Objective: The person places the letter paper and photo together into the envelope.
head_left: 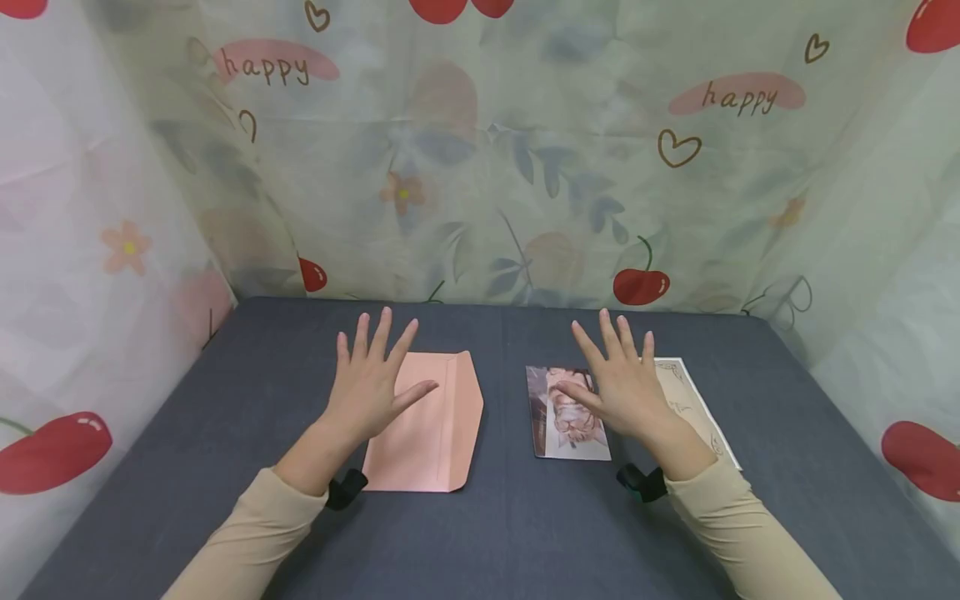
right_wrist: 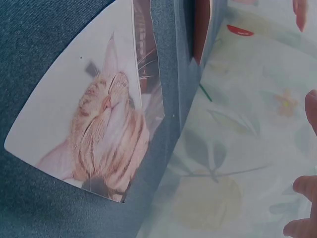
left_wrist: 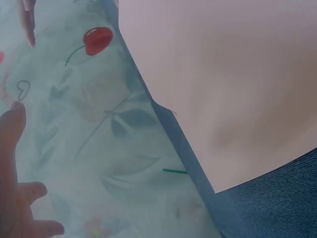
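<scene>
Both hands are raised above the table with fingers spread, and neither holds anything. In the head view my left hand overlaps the left side of a pink envelope, whose flap lies unfolded toward the right. My right hand overlaps a photo card of a cat and a cream card with a white border and dark ornament. The left wrist view shows the envelope large, with fingers at the left edge. In the right wrist view the cat photo card lies on the dark cloth, fingertips at the right edge.
A dark grey cloth covers the table. Behind it and along both sides hang pale curtains printed with cherries, leaves and "happy". Each wrist wears a black strap mount, such as the left one.
</scene>
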### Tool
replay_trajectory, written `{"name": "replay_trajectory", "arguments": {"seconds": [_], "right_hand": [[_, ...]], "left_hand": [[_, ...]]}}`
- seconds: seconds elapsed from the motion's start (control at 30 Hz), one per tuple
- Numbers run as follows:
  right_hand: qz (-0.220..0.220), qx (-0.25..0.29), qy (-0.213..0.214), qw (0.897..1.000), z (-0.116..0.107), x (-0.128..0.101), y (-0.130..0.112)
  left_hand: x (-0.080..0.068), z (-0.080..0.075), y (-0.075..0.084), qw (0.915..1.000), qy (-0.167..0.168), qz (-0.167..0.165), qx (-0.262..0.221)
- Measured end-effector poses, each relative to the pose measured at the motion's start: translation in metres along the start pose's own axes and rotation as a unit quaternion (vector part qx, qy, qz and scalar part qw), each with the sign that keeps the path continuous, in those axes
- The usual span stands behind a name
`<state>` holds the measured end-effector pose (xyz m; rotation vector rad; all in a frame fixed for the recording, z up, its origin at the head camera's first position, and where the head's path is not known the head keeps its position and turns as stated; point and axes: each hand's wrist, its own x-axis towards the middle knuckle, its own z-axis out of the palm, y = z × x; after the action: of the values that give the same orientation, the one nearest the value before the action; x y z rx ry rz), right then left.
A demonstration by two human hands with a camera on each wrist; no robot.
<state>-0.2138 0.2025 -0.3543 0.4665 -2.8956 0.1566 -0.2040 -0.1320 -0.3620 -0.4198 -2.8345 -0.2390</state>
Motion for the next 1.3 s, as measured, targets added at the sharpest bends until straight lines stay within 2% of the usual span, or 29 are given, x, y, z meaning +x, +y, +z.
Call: {"name": "replay_trajectory", "arguments": {"seconds": [0.37,0.57,0.8,0.9,1.13,1.3], "right_hand": [[-0.01,0.033,0.014,0.999,-0.004,-0.003,0.001],[-0.027,0.087,0.014,0.996,0.0,-0.004,-0.006],[-0.066,0.147,-0.005,0.987,0.011,-0.006,-0.021],[-0.09,0.153,-0.013,0.984,0.016,-0.007,-0.03],[-0.143,0.136,-0.029,0.98,0.027,-0.004,-0.048],[-0.167,0.131,-0.044,0.976,0.033,0.0,-0.059]], "left_hand": [[-0.001,-0.005,-0.001,0.9993,-0.017,0.025,-0.022],[-0.001,-0.002,-0.002,0.9962,-0.05,0.039,-0.06],[-0.003,0.005,-0.001,0.9869,-0.106,0.082,-0.091],[-0.004,0.009,0.0,0.9832,-0.128,0.094,-0.09],[-0.006,0.019,0.003,0.979,-0.135,0.13,-0.08],[-0.007,0.025,0.006,0.9768,-0.156,0.128,-0.072]]}}
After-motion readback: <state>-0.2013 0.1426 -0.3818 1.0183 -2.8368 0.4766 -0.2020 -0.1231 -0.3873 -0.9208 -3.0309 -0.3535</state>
